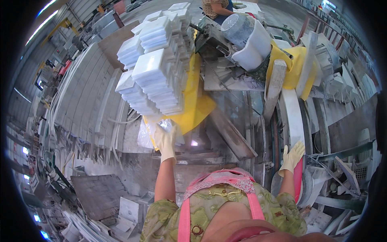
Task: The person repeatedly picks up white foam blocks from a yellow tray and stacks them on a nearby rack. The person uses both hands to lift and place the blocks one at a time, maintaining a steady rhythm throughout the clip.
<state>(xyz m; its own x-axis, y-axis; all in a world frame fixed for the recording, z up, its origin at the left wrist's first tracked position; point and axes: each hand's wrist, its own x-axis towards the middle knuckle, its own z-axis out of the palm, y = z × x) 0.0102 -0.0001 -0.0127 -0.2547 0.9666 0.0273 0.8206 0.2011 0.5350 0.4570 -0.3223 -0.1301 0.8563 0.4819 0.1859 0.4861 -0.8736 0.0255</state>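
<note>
The fingers of our right hand (291, 159) are spread against the pale strip (293, 117), perhaps for steadiness; we cannot tell whether our left hand (164, 142) grips the clear plastic (144, 135) beside the white tile stacks (151, 70). Yellow sheeting (197, 111) alongside probably shields tile faces.

Yellow sheet (199, 109) spread out here | stacks of square white tiles (150, 66) towering on it | crumpled clear plastic (144, 137) at its near end!
</note>
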